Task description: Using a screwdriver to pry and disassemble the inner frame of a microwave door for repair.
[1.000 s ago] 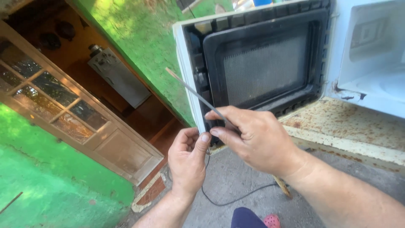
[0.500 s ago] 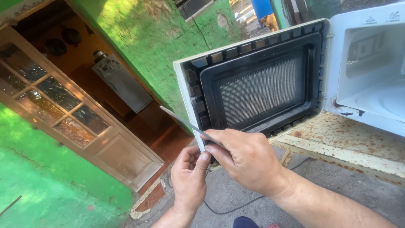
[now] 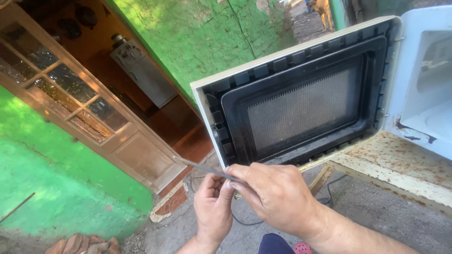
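A white microwave (image 3: 423, 80) stands at the right with its door (image 3: 301, 99) swung wide; the door's black inner frame and mesh window face me. My right hand (image 3: 273, 197) pinches a thin grey metal rod (image 3: 202, 168) that points up and left, just below the door's lower left corner. My left hand (image 3: 214, 207) sits right beside it, fingertips closed on the same rod near my right thumb.
The microwave rests on a rusty, paint-flaked white surface (image 3: 400, 164). A black cord (image 3: 245, 221) trails on the grey ground. A wooden glazed door (image 3: 89, 113) stands open in the green wall (image 3: 61, 188); bricks (image 3: 80, 244) lie at the lower left.
The view has shifted so the microwave door looms larger and more to the right. Both hands have dropped lower in view, still together on the rod, which now lies flatter.
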